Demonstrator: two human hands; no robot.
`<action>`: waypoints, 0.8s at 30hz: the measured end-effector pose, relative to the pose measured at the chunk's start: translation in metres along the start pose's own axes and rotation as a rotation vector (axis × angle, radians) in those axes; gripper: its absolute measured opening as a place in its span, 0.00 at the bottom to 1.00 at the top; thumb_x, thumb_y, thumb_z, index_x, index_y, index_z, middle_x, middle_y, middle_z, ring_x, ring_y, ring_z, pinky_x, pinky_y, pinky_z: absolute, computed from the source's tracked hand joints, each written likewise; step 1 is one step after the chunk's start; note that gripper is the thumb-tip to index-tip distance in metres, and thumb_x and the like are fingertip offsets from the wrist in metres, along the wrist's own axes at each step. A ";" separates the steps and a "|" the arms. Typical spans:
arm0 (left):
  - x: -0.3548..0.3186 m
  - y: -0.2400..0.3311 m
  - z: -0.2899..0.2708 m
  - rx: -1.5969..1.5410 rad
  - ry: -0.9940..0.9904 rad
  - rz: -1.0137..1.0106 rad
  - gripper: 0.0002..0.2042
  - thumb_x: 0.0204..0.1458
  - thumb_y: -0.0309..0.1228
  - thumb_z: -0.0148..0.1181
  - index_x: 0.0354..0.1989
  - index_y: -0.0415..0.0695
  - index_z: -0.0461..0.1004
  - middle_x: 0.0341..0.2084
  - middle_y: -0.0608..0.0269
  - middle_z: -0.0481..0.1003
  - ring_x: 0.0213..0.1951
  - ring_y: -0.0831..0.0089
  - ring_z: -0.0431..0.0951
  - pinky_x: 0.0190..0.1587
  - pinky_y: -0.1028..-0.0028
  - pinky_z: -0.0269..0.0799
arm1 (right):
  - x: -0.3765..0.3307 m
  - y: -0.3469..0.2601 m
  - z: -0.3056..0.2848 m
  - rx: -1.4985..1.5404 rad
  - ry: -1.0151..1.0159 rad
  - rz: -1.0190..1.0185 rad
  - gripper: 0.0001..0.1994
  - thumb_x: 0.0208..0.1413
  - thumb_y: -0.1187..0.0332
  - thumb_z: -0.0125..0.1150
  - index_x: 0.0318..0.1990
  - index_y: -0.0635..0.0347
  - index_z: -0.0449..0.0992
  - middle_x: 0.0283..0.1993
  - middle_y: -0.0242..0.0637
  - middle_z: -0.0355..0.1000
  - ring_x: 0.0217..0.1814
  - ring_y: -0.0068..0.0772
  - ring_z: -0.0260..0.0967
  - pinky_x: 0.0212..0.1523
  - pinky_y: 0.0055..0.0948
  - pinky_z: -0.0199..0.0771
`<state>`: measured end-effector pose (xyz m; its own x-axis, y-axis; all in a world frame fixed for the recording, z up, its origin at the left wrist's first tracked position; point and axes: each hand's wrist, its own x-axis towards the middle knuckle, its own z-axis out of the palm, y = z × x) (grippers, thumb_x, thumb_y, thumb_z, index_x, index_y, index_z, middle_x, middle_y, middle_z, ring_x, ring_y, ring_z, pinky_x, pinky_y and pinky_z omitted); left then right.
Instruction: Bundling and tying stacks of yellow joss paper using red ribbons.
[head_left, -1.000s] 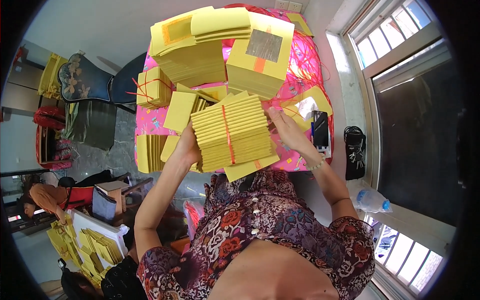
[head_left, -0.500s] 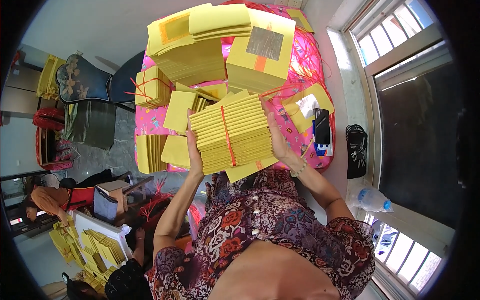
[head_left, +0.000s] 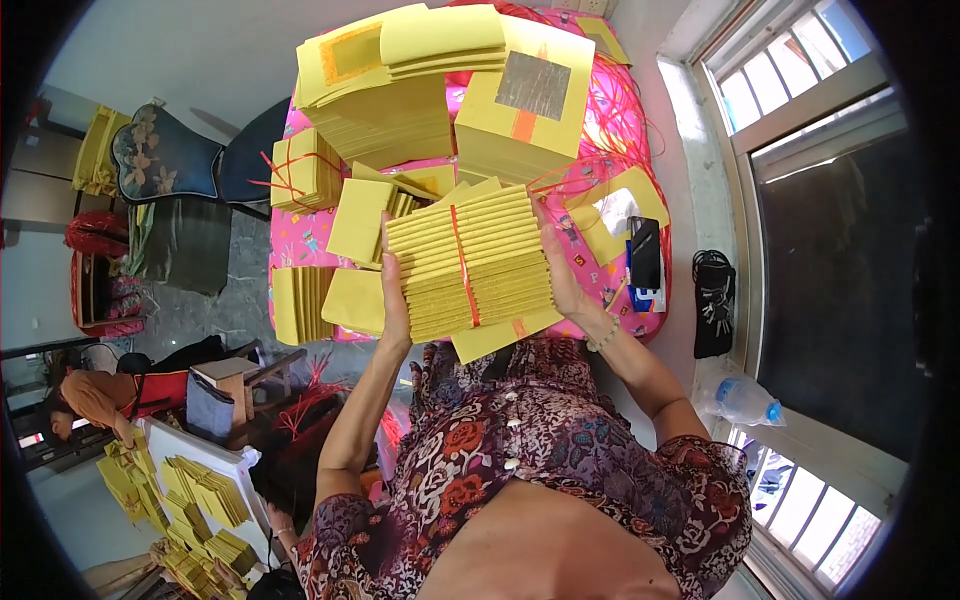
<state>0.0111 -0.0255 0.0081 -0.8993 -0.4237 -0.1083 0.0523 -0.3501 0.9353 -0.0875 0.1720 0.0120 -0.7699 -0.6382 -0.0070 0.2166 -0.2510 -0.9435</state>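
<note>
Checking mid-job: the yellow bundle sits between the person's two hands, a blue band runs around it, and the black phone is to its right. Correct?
Not quite: the band around the yellow bundle is red, not blue, as the head view shows. The bundle does sit between the left hand and right hand, with the black phone to its right.

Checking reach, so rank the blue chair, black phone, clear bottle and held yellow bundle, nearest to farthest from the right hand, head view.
1. Held yellow bundle: against the right hand
2. Black phone: to the hand's right
3. Clear bottle: lower right, by the window
4. Blue chair: far left
</note>
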 end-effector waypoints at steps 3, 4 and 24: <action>-0.001 -0.002 -0.005 0.033 0.059 -0.019 0.34 0.67 0.52 0.36 0.75 0.45 0.44 0.69 0.52 0.55 0.68 0.63 0.58 0.68 0.66 0.55 | -0.001 -0.005 -0.003 -0.089 -0.004 0.019 0.38 0.71 0.43 0.27 0.75 0.64 0.31 0.80 0.46 0.34 0.81 0.38 0.31 0.77 0.35 0.32; -0.004 0.000 -0.005 0.049 0.072 -0.008 0.34 0.68 0.51 0.36 0.75 0.42 0.44 0.69 0.51 0.55 0.69 0.63 0.58 0.69 0.66 0.53 | -0.002 -0.006 -0.004 -0.089 -0.007 0.020 0.38 0.71 0.43 0.27 0.75 0.64 0.31 0.80 0.46 0.34 0.81 0.38 0.31 0.77 0.35 0.32; -0.049 0.026 0.012 0.507 0.126 0.055 0.28 0.68 0.34 0.47 0.71 0.32 0.51 0.56 0.52 0.72 0.54 0.74 0.70 0.59 0.75 0.64 | -0.049 -0.001 0.014 -0.623 0.317 -0.256 0.23 0.71 0.65 0.36 0.63 0.75 0.65 0.66 0.56 0.65 0.69 0.47 0.62 0.68 0.36 0.59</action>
<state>0.0512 -0.0039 0.0419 -0.8405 -0.5378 -0.0653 -0.1470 0.1104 0.9830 -0.0419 0.1937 0.0180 -0.9075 -0.3505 0.2314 -0.3001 0.1556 -0.9411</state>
